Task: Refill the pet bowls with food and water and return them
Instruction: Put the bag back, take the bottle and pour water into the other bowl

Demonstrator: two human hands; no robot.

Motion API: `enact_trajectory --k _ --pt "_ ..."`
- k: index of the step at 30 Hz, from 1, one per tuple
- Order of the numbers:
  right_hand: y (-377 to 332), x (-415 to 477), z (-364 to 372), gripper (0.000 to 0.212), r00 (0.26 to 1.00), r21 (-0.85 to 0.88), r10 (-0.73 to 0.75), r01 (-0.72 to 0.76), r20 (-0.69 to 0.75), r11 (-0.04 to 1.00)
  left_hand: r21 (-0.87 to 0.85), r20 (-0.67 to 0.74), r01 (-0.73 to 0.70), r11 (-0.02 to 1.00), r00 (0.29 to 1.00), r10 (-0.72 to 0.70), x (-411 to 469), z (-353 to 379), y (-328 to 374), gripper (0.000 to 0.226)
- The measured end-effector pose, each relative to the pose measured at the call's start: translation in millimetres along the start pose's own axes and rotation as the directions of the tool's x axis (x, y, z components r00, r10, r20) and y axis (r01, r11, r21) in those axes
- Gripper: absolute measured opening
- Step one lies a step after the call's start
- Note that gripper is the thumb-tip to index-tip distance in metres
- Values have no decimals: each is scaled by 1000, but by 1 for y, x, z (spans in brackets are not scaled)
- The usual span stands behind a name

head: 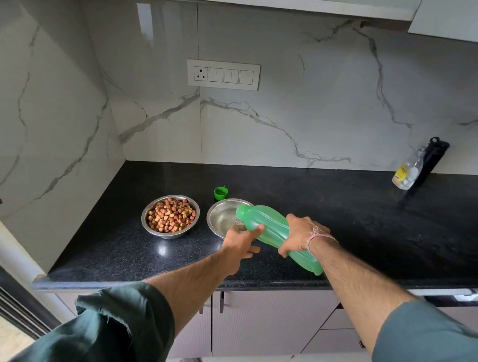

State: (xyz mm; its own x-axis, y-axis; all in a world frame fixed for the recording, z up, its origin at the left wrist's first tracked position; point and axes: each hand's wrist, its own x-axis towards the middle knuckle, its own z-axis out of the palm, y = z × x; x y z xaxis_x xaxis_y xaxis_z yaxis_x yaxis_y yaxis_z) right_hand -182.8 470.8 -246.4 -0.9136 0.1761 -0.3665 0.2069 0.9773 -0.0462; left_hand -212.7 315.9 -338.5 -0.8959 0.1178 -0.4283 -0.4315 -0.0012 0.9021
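The right hand (pixel 299 236) grips the bottle (pixel 271 227), tipped over the water bowl (pixel 224 217) to pour. The left hand (pixel 239 240) clasps its neck, steadying aim. The food bowl (pixel 170 216) (already full) sits just left.

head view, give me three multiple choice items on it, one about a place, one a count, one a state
1. Where does the green cap lie?
A. on the shelf
B. in the food
C. on the counter behind the water bowl

2. How many steel bowls stand on the counter?
A. two
B. one
C. three

3. How is the green bottle held?
A. upright and capped
B. tilted, mouth over the water bowl
C. lying flat, untouched

Answers:
1 C: the cap sits on the black counter just beyond that bowl's rim.
2 A: the kibble bowl and the water bowl stand side by side.
3 B: the right hand grips its middle, the left hand holds its neck end, and its open mouth is over the bowl.
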Motion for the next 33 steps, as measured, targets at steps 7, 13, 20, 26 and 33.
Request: enact_trajectory --k 7,13,20,26,33 --pt "-2 2 -3 80 1000 -25 9 -8 9 1000 5 5 -6 1000 1000 6 1 -2 -1 50" --pt "-3 1 -6 76 1000 -30 13 -13 9 999 -1 17 -5 1000 1000 5 1 -3 1 44" --pt "-4 1 -9 80 1000 -42 10 -10 12 999 -8 10 -6 1000 1000 6 -1 -2 3 45" --pt "-4 0 -10 79 1000 -49 5 -5 3 999 -10 7 -14 1000 1000 14 -2 -2 4 47" --pt "-5 -1 -12 80 1000 -54 2 -2 8 999 -12 3 -21 1000 1000 21 -3 -2 5 48"
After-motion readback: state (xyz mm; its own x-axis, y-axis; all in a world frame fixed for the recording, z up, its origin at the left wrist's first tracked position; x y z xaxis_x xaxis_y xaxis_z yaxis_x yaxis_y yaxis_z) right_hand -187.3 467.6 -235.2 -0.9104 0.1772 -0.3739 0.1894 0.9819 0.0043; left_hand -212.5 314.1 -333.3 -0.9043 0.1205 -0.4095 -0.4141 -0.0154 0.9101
